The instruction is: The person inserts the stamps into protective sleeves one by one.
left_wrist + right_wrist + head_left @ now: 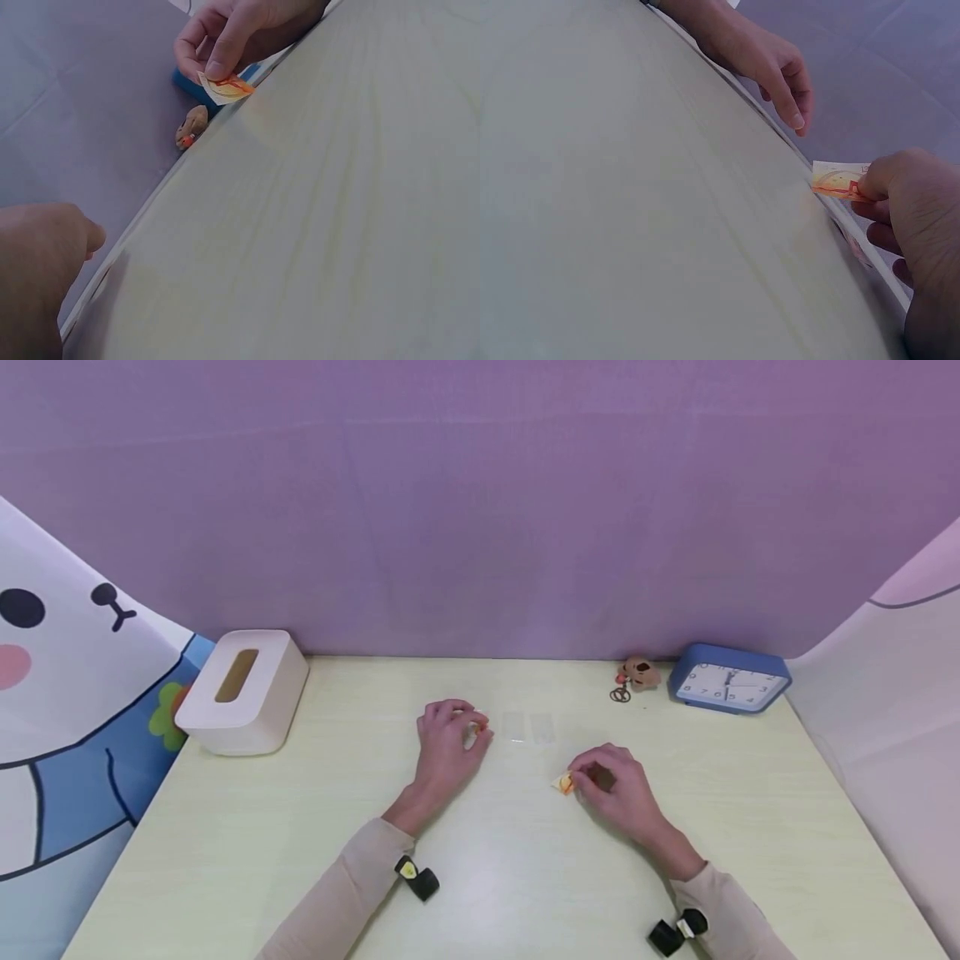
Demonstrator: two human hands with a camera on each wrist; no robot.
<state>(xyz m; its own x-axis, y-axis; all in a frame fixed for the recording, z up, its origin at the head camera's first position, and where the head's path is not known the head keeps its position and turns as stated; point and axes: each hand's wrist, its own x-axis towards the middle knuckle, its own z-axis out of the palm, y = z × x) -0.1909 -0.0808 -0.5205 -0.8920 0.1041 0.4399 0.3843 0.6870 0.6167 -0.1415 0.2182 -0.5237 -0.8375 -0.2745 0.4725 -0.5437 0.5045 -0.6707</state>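
Note:
My right hand [618, 789] pinches a small flat orange-and-white printed packet [835, 180] between thumb and fingers, held by one end. The packet's free end points left, toward my other hand. My left hand [447, 743] is farther back and to the left, its fingers bent toward the thumb. A small orange piece [476, 727] shows between those fingertips, mostly hidden by them. Two clear rectangular pieces [513, 727] lie side by side on the table [465, 877], just right of the left fingertips. The left wrist view shows only part of the left hand [45, 259] at its edge.
A white tissue box [243, 693] stands at the back left. Along the back right sit a blue clock [729, 680] and a brown plush keychain [640, 673]. A purple cloth [480, 527] hangs behind the table, with a printed cartoon cloth [75, 693] at the left.

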